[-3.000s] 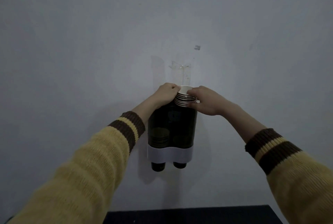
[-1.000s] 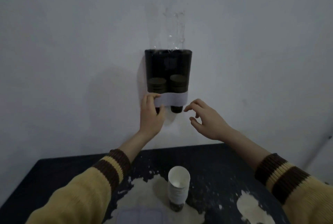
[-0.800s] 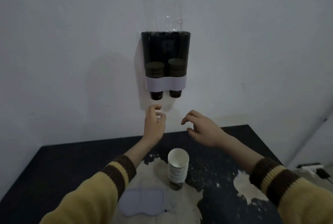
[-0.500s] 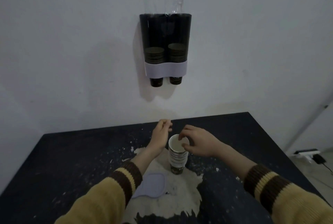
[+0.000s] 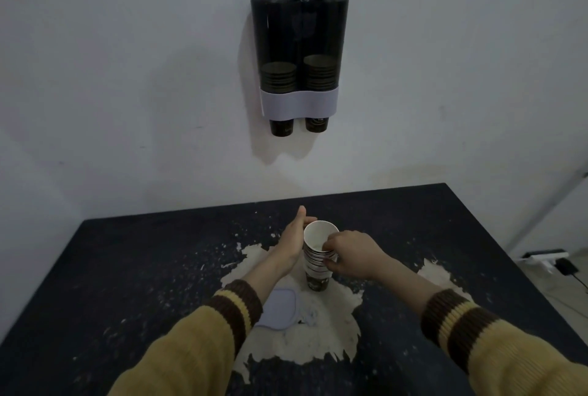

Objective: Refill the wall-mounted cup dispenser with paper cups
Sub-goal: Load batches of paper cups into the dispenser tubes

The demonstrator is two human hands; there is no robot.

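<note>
A dark two-tube cup dispenser [image 5: 299, 29] with a pale band hangs on the wall; each tube holds a short stack of cups, and one cup bottom pokes out below each tube. On the dark table [image 5: 127, 268] stands a stack of paper cups [image 5: 316, 268], white inside, striped rims showing. My left hand [image 5: 294, 243] cups the stack's left side with the thumb up. My right hand [image 5: 348, 254] pinches the upper cups from the right, fingertips on the rim.
A flat pale lid-like piece [image 5: 278, 308] lies on the table left of the stack, partly under my left sleeve. Worn pale patches [image 5: 305, 338] mark the tabletop. A power strip with a cable [image 5: 545, 257] lies on the floor at the right.
Both hands came down from the dispenser to the table. They have closed around the cup stack, which they only neared half a second ago. My view tilted down.
</note>
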